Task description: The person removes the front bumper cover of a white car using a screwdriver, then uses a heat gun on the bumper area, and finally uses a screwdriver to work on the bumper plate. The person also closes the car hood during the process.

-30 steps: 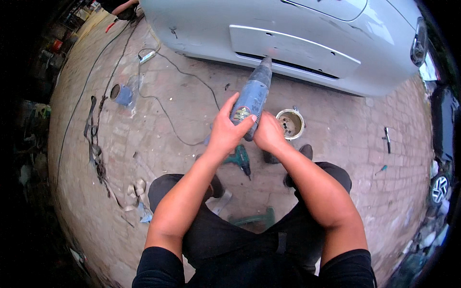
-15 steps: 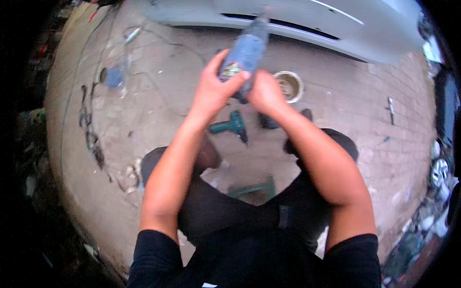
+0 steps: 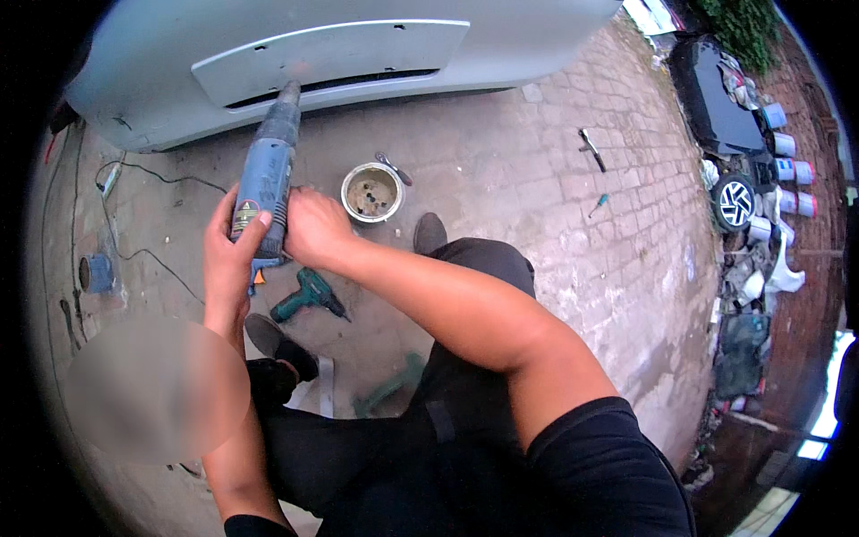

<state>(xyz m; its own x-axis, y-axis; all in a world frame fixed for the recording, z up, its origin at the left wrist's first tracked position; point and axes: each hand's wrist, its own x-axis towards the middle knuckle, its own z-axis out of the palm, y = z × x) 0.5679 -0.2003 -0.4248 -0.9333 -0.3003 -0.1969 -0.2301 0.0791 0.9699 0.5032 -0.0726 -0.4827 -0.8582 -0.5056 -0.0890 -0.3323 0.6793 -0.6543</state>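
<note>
A blue-grey heat gun (image 3: 268, 161) points away from me, its dark nozzle close to the lower edge of the recessed plate area on a silver car bumper (image 3: 349, 54). My left hand (image 3: 234, 242) wraps round the gun's body, thumb on top. My right hand (image 3: 313, 224) is closed against the gun's right side; its fingertips are hidden. An orange trigger shows below the body, between my hands. On the ground below lies a green cordless drill (image 3: 309, 297). A round tub (image 3: 399, 199) with dark bits in it stands right of my right hand.
Cables run over the paving at left, near a blue can (image 3: 96, 273). A ratchet (image 3: 591, 150) and a small screwdriver (image 3: 599, 206) lie to the right. Along the right edge are paint cans (image 3: 784, 145), a wheel (image 3: 735, 202) and loose car parts. A greyed-out oval covers the lower left.
My view has swung right, so the bumper, gun and hands appear further left and more of the right side shows. Both hands stay on the heat gun; its nozzle still faces the bumper.
</note>
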